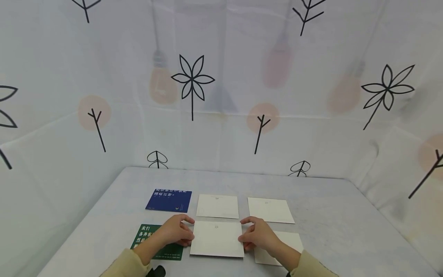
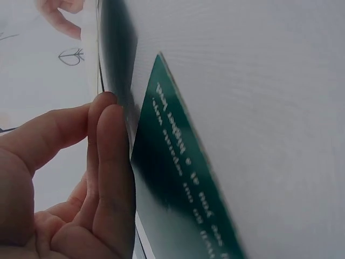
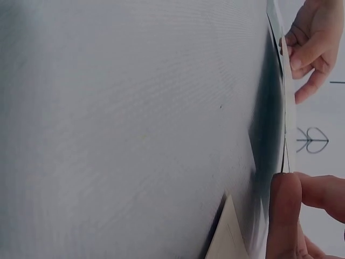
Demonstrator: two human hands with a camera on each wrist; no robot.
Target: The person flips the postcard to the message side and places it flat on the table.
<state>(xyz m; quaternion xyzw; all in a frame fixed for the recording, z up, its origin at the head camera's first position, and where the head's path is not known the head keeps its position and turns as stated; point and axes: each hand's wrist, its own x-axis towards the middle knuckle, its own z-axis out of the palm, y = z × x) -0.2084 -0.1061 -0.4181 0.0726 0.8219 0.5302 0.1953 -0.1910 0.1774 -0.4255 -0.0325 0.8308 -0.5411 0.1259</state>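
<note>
A white postcard point(image 1: 217, 240) with a tiny printed mark near its top edge lies flat at front centre, between both hands. My left hand point(image 1: 175, 230) pinches its left edge between thumb and fingers. From the other side my right hand point(image 1: 260, 234) pinches the right edge. Both wrist views show the card edge-on, a little above the table with a dark shadow beneath. Under my left wrist lies a green postcard point(image 1: 169, 252) with white writing, partly covered by the hand. My right forearm overlaps another white postcard point(image 1: 265, 258).
Behind the hands lie a blue postcard point(image 1: 169, 202) with white writing at left, a white postcard point(image 1: 217, 207) in the middle and one more white card point(image 1: 270, 211) at right. The pale table point(image 1: 332, 223) meets a patterned cloth backdrop point(image 1: 221, 146) at its far edge.
</note>
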